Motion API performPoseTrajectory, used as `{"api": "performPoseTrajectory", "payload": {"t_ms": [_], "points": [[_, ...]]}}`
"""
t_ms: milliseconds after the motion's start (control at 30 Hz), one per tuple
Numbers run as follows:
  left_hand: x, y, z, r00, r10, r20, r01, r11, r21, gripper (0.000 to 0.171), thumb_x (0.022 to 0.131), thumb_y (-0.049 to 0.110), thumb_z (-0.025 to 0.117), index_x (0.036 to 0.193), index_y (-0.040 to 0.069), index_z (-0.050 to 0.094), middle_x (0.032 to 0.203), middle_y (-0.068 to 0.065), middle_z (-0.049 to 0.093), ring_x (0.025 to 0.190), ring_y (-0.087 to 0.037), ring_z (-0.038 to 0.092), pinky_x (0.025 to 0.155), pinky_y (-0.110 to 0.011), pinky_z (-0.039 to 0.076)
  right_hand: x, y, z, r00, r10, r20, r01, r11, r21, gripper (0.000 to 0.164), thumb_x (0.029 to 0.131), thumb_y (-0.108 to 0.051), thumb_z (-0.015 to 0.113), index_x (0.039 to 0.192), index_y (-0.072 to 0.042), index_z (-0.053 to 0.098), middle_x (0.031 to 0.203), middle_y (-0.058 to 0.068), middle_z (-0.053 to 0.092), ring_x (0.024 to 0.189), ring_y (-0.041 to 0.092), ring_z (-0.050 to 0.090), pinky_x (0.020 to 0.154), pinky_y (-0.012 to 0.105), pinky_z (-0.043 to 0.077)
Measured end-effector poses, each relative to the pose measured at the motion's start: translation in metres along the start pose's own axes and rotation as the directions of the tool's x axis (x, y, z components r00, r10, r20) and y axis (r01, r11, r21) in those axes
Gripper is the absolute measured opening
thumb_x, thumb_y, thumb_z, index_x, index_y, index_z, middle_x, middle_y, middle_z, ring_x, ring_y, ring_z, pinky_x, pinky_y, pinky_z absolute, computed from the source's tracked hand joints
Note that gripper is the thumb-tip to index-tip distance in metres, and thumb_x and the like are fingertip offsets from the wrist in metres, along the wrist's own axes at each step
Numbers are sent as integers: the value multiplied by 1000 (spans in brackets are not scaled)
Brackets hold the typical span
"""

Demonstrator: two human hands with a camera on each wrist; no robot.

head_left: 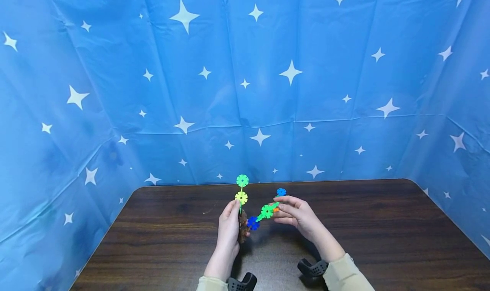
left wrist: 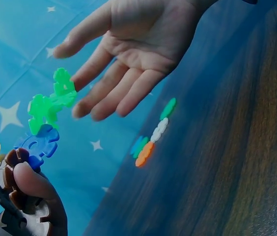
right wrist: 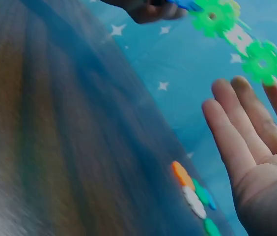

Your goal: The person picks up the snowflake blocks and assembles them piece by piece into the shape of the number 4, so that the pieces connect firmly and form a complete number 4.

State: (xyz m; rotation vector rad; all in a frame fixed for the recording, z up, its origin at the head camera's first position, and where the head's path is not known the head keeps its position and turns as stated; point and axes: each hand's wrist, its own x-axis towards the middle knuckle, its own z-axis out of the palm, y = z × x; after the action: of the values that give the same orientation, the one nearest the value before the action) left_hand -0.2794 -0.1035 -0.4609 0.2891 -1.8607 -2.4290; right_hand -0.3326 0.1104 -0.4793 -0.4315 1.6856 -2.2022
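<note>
My left hand [head_left: 228, 229] grips brown notched snowflake discs [head_left: 243, 228], joined together, between thumb and fingers. Above them stand a yellow disc [head_left: 241, 198] and a green disc [head_left: 242, 180] in an upright line. A dark blue disc [left wrist: 39, 145] and linked green discs [left wrist: 44, 110] branch off towards the right. At the far end of that branch, my right hand [head_left: 300, 216] has its fingers extended and thumb apart, with one fingertip right at the end green disc [right wrist: 263, 63]. Part of the brown cluster is hidden by the left hand.
Loose discs lie on the dark wooden table [head_left: 172, 240] beyond the right hand: orange [left wrist: 144, 154], white [left wrist: 159, 130], green [left wrist: 168, 108] and blue [head_left: 281, 192]. A blue curtain with white stars [head_left: 245, 91] surrounds the table's back and sides.
</note>
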Motion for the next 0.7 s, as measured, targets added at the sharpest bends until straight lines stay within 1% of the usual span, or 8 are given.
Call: {"api": "performPoseTrajectory", "payload": {"t_ms": [67, 167, 233, 300, 367, 500, 600, 700], "points": [[0, 0, -1, 1000, 0, -3, 0, 1000, -1, 28, 102, 38, 48, 103, 11, 57, 64, 0, 48, 50, -11, 45, 40, -23, 42, 0, -1, -6, 1000, 4, -29, -5, 1000, -13, 39, 97, -16, 61, 127, 7, 53, 114, 13, 65, 97, 27, 68, 87, 43, 52], [0, 0, -2, 1000, -1, -4, 1, 1000, 7, 28, 102, 39, 48, 103, 12, 57, 64, 0, 48, 50, -11, 45, 40, -23, 42, 0, -3, -15, 993, 3, -118, -10, 998, -59, 43, 96, -17, 63, 127, 11, 52, 115, 20, 64, 97, 29, 67, 87, 43, 53], [1, 0, -2, 1000, -2, -6, 2, 1000, 9, 28, 102, 39, 48, 102, 13, 57, 64, 0, 48, 50, -11, 45, 40, -23, 42, 0, -2, -21, 982, 2, -189, -25, 993, -116, 44, 95, -17, 64, 127, 11, 52, 116, 23, 63, 99, 32, 66, 87, 44, 53], [1, -1, -2, 1000, -4, -10, 4, 1000, 7, 28, 102, 39, 48, 101, 13, 57, 64, 0, 49, 49, -11, 45, 40, -23, 42, 0, -1, -25, 964, -7, -265, -50, 977, -208, 43, 94, -17, 66, 125, 10, 55, 114, 22, 64, 98, 32, 65, 86, 43, 53], [2, -2, -2, 1000, -6, -15, 6, 1000, 2, 27, 102, 38, 47, 101, 13, 57, 63, 0, 48, 48, -11, 44, 39, -23, 42, 1, 0, -28, 942, -27, -335, -82, 948, -307, 39, 92, -16, 68, 122, 7, 59, 112, 18, 65, 96, 30, 65, 84, 41, 54], [3, -2, -2, 1000, -3, -19, 3, 1000, -5, 27, 103, 37, 47, 102, 12, 58, 63, 0, 48, 49, -11, 44, 39, -23, 42, 3, 4, -33, 898, -93, -429, -146, 858, -492, 34, 86, -13, 73, 115, 3, 66, 106, 11, 67, 94, 24, 60, 77, 36, 50], [2, -2, -1, 1000, 0, -16, 0, 1000, 0, 27, 103, 37, 47, 101, 12, 58, 63, 0, 48, 49, -11, 45, 40, -23, 43, 4, 7, -36, 884, -125, -451, -186, 791, -583, 33, 84, -12, 74, 113, 2, 67, 107, 12, 67, 98, 26, 57, 77, 37, 47], [2, -1, -1, 1000, -4, -6, 4, 1000, -1, 27, 103, 39, 47, 100, 14, 58, 64, 0, 49, 50, -11, 45, 40, -24, 43, 4, 9, -39, 877, -143, -458, -212, 740, -638, 33, 83, -13, 75, 112, 1, 68, 108, 13, 66, 97, 27, 56, 76, 38, 46]]}}
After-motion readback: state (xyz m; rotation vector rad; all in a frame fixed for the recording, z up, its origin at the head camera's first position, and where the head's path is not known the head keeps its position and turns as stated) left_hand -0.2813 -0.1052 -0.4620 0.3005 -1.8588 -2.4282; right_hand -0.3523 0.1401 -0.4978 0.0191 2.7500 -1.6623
